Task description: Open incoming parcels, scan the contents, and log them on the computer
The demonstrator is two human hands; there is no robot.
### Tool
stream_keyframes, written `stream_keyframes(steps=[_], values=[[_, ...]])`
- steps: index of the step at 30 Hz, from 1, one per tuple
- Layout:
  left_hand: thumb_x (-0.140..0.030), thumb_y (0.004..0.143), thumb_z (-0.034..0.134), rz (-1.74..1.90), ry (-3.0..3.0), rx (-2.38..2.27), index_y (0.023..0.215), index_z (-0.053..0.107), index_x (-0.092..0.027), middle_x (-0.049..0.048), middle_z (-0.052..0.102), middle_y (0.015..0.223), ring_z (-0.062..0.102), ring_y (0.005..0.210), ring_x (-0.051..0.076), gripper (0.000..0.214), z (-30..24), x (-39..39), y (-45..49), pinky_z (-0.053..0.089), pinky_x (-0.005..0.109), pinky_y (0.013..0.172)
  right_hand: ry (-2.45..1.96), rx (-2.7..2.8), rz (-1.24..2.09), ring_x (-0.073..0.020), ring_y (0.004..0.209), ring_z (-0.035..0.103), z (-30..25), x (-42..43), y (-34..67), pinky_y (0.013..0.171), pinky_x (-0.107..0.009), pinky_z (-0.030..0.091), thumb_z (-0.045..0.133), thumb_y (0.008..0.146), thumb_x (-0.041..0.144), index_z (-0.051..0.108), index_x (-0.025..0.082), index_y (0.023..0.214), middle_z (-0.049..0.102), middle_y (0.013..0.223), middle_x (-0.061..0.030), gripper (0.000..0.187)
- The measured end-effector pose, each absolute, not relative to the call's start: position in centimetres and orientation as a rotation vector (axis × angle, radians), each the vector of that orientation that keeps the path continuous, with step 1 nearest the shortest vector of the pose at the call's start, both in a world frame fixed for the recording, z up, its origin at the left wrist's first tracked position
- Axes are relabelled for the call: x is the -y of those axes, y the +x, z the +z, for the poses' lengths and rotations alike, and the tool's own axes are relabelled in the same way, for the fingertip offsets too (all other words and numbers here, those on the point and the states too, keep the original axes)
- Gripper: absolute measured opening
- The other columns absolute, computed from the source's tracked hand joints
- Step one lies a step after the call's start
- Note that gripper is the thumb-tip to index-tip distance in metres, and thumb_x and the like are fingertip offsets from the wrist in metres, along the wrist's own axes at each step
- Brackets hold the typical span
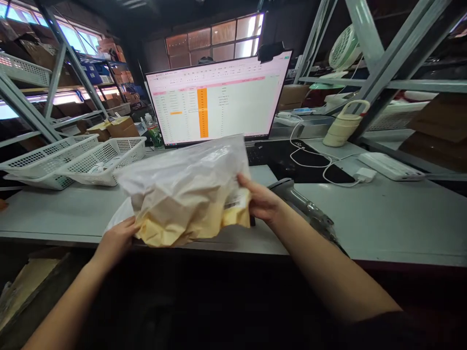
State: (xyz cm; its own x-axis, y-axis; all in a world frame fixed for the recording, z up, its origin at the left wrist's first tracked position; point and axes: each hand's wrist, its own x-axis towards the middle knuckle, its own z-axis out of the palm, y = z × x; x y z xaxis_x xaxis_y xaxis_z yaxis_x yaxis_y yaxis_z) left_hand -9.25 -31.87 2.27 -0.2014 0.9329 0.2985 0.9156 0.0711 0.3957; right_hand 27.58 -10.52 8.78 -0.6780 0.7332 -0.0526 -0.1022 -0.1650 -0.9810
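Note:
Between my two hands is a translucent plastic bag [189, 180] with something yellow inside, held over the front edge of the desk. My left hand [117, 239] grips its lower left corner, with the fingers partly hidden behind it. On the right side my right hand [261, 200] pinches the bag near a white barcode label [235, 200], thumb in front. Just right of that hand a grey barcode scanner [302, 204] lies on the desk. What the yellow content is, I cannot make out.
A monitor [241, 112] showing a spreadsheet stands behind the bag. White plastic baskets [105, 155] sit at the left. To the right are a black mat [302, 170], a white cable, a power bank [392, 166], a cream tumbler [346, 127] and metal shelving [383, 53].

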Motion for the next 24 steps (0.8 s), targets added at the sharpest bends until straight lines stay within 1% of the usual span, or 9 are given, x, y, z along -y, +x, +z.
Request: stream_keyframes(steps=[3,6,8,10,12,14,19,22,24], values=[[-0.015,0.086,0.044,0.537,1.853,-2.545,0.116,0.072,-0.019,0.0130,0.069,0.130,0.059,0.131,0.035,0.041,4.4,33.7,-10.3,0.046,0.051,0.114,-1.013,1.939,1.780,-0.0255,0.088,0.072,6.8,9.9,26.6,0.076,-0.035,0.057,0.070,0.085,0.044,0.068,0.019,0.111,0.077,0.098,-0.0090,0.035],[-0.018,0.096,0.039,0.981,1.975,-2.741,0.153,0.042,-0.008,0.0199,0.047,0.156,0.035,0.151,0.034,0.058,6.1,34.6,-5.9,0.031,0.053,0.125,-1.245,2.288,1.224,-0.0228,0.082,0.069,6.1,9.4,25.8,0.071,-0.031,0.052,0.068,0.087,0.031,0.064,0.020,0.126,0.074,0.091,-0.0060,0.041],[-0.022,0.098,0.046,1.393,2.175,-2.586,0.163,0.023,-0.019,0.0135,0.035,0.165,0.032,0.153,0.031,0.069,6.3,34.2,-1.0,0.030,0.049,0.126,-1.245,2.391,0.952,-0.0220,0.081,0.068,6.2,9.3,25.5,0.071,-0.030,0.049,0.067,0.088,0.032,0.059,0.022,0.137,0.073,0.088,-0.0044,0.050],[-0.027,0.099,0.052,1.094,2.553,-2.115,0.165,0.010,-0.028,0.0093,0.030,0.168,0.030,0.154,0.029,0.078,5.9,32.7,3.9,0.032,0.051,0.125,-1.193,2.483,0.819,-0.0225,0.083,0.068,6.4,9.3,25.4,0.073,-0.030,0.047,0.067,0.089,0.034,0.053,0.023,0.144,0.073,0.088,-0.0037,0.058],[-0.038,0.097,0.059,0.533,2.677,-1.859,0.163,0.024,-0.031,0.0077,0.037,0.165,0.026,0.155,0.035,0.075,4.9,30.5,7.2,0.025,0.064,0.124,-1.160,2.609,0.663,-0.0242,0.087,0.068,6.5,9.4,25.9,0.075,-0.031,0.046,0.067,0.090,0.035,0.047,0.025,0.151,0.074,0.090,-0.0042,0.065],[-0.047,0.092,0.067,0.235,2.640,-1.746,0.157,0.037,-0.032,0.0067,0.040,0.163,0.027,0.154,0.037,0.073,3.8,28.4,8.4,0.022,0.071,0.121,-1.151,2.734,0.448,-0.0263,0.089,0.069,6.5,9.3,27.4,0.076,-0.032,0.046,0.066,0.092,0.037,0.043,0.025,0.155,0.075,0.091,-0.0057,0.068],[-0.055,0.085,0.075,0.088,2.592,-1.714,0.153,0.044,-0.035,0.0072,0.034,0.166,0.020,0.156,0.039,0.077,2.6,27.0,7.4,0.021,0.075,0.118,-1.349,2.452,-0.081,-0.0345,0.102,0.068,7.3,8.0,35.0,0.085,-0.042,0.051,0.056,0.096,0.041,0.047,0.022,0.154,0.074,0.114,-0.0159,0.061],[-0.056,0.084,0.076,0.069,2.625,-1.743,0.151,0.046,-0.039,0.0099,0.037,0.164,0.022,0.154,0.043,0.075,3.0,27.6,8.3,0.019,0.079,0.115,-1.557,2.285,0.014,-0.0396,0.115,0.064,7.3,5.7,39.2,0.092,-0.050,0.052,0.066,0.087,0.052,0.037,0.016,0.159,0.063,0.136,-0.0214,0.086],[-0.059,0.081,0.077,0.051,2.631,-1.772,0.151,0.045,-0.041,0.0135,0.045,0.158,0.026,0.152,0.047,0.079,3.4,27.6,9.6,0.020,0.081,0.112,-1.626,2.278,0.280,-0.0378,0.106,0.069,6.8,4.2,40.6,0.087,-0.048,0.056,0.072,0.080,0.054,0.030,0.013,0.161,0.065,0.132,-0.0224,0.100]])
